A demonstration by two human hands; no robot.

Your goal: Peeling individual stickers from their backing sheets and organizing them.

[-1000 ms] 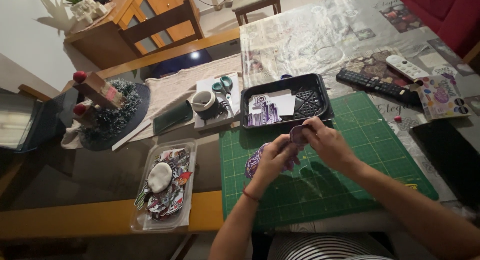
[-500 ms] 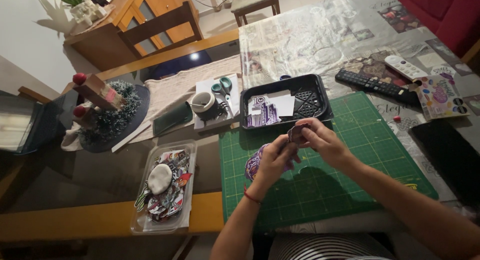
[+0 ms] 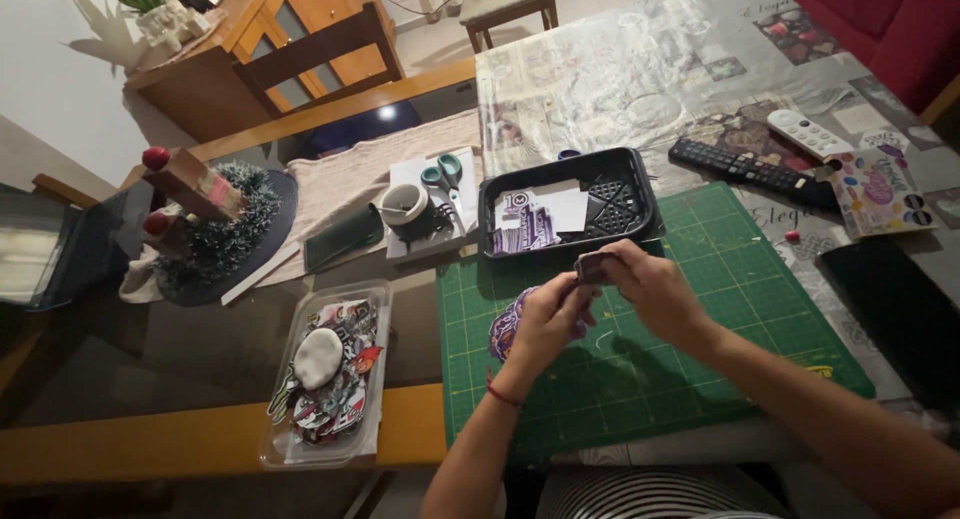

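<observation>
Head view. Both hands meet over the green mat, just in front of the black tray. The right hand and left hand pinch a small purple cutout between closed fingertips, apparently peeling or trimming it; the next move likely calls for fine fingertip control. Open mat lies right; the clear box sits well left.

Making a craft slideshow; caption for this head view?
Both hands, left hand and right hand, pinch a small purple piece over a green cutting mat.
</observation>
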